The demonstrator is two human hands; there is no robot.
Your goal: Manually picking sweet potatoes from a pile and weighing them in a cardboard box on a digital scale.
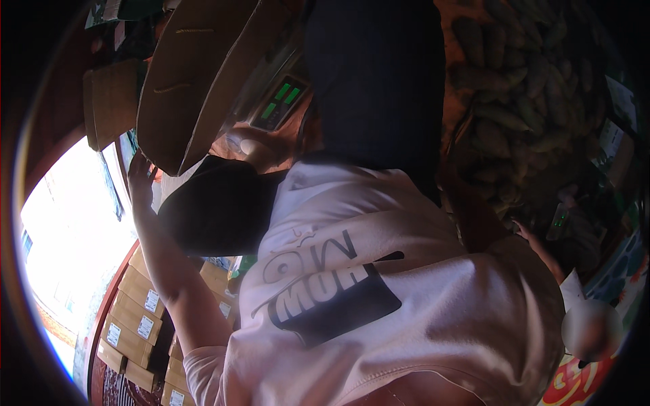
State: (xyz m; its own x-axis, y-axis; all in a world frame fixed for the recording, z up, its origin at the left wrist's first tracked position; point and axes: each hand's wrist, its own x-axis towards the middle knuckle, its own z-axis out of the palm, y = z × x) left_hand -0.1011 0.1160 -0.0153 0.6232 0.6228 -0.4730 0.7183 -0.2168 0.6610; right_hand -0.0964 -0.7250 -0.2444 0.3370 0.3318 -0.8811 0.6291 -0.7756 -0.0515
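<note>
My left hand (141,172) is at the near lower corner of a large brown cardboard box (183,88) with rope handles. Its fingers look closed on the box's edge, though shadow blurs them. The box stands tilted beside my dark-trousered leg (372,81). On my right side, the forearm (474,213) runs into deep shadow next to my thigh, and the right hand's fingers cannot be made out there. Close to the box lies a scale with a lit green display (281,101).
A heap of long brownish tubers (528,101) fills the far right. Another person's hand (525,231) shows at the right, near a second green-lit display (560,216). Stacked labelled cartons (135,318) stand at the lower left, below a bright opening (74,210).
</note>
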